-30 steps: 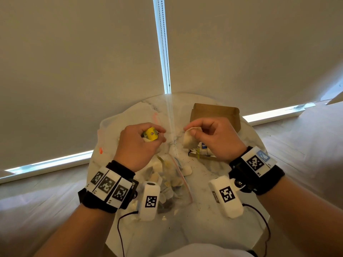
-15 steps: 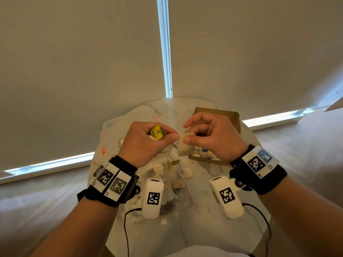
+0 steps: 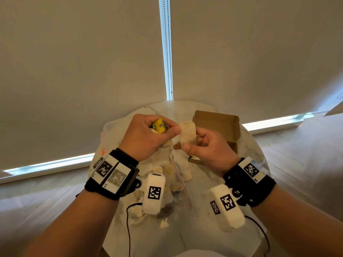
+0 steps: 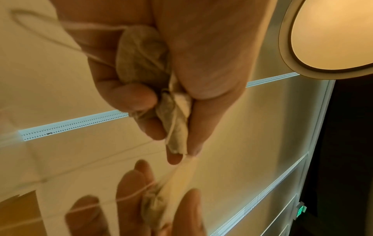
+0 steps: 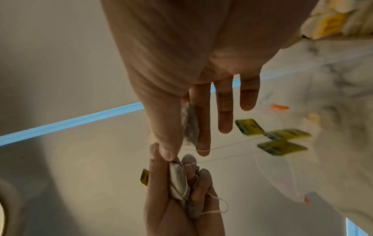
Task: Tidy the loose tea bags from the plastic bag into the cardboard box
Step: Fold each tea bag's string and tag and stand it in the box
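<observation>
My left hand [image 3: 170,128] grips a bunch of tea bags [image 4: 141,55], with a yellow tag [image 3: 158,125] showing above its curled fingers. Several more yellow tags [image 5: 280,137] dangle on strings. My right hand [image 3: 191,143] pinches one pale tea bag [image 3: 188,135] between thumb and forefinger, right against my left thumb. Both hands are raised above the table. The open brown cardboard box [image 3: 217,123] stands just behind my right hand. The clear plastic bag [image 3: 178,188] lies below my hands with several tea bags inside.
The round marble table [image 3: 246,164] carries scattered tea crumbs and a loose tea bag [image 3: 186,176] beside the plastic bag. Roller blinds with a bead chain [image 3: 168,52] hang right behind the table. Wooden floor lies on both sides.
Both hands have lifted and come together. The right hand has brought its tea bag leftward until it meets the left thumb. The left hand still grips its bunch.
</observation>
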`<state>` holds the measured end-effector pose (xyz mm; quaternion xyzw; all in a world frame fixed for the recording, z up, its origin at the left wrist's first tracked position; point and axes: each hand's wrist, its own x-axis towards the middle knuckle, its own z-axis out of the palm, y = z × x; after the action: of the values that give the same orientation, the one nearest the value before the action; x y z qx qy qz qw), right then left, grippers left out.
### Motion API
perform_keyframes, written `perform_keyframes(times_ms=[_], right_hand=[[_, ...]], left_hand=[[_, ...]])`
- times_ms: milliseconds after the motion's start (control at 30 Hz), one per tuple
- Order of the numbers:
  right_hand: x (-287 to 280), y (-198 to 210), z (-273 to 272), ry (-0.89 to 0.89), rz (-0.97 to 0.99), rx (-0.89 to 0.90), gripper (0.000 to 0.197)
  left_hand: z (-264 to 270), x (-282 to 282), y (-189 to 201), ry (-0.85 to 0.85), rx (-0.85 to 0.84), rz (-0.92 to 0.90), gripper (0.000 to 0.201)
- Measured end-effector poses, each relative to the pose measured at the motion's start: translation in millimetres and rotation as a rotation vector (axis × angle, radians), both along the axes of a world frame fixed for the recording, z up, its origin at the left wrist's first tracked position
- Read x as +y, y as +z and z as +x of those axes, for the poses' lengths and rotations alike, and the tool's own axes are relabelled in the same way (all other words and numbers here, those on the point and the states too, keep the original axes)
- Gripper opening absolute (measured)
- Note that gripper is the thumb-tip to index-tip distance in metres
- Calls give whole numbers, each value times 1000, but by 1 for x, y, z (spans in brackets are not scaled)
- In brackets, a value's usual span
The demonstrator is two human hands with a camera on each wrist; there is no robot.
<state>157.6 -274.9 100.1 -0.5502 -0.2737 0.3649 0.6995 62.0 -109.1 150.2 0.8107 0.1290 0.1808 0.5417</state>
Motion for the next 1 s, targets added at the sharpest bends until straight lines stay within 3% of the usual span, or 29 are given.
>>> perform_keyframes(times_ms=[100, 200, 367, 500, 633, 767, 900, 1000], right_hand=[[3, -10, -3, -27, 6, 97, 43], [6, -15, -2, -47, 26, 208, 55], [5, -18, 0, -34, 49, 249, 55], [1, -21, 1, -54, 12, 173, 48], [-5, -24, 1, -99, -46, 85, 17], [-6, -21, -1, -100, -78, -61, 5], [3, -20, -2, -142, -190, -287, 12], [14, -21, -4, -146, -209, -286, 19]], left_hand=[[0, 1, 2, 7, 7, -29, 14], [1, 1, 3, 17, 8, -42, 23], [4, 0, 4, 45, 27, -38, 4], [6, 0, 6, 74, 33, -40, 3], [9, 4, 10, 86, 44, -18, 5], [11, 7, 11, 72, 70, -9, 5], [14, 8, 12, 32, 107, 9, 4], [17, 8, 11, 32, 108, 10, 5]])
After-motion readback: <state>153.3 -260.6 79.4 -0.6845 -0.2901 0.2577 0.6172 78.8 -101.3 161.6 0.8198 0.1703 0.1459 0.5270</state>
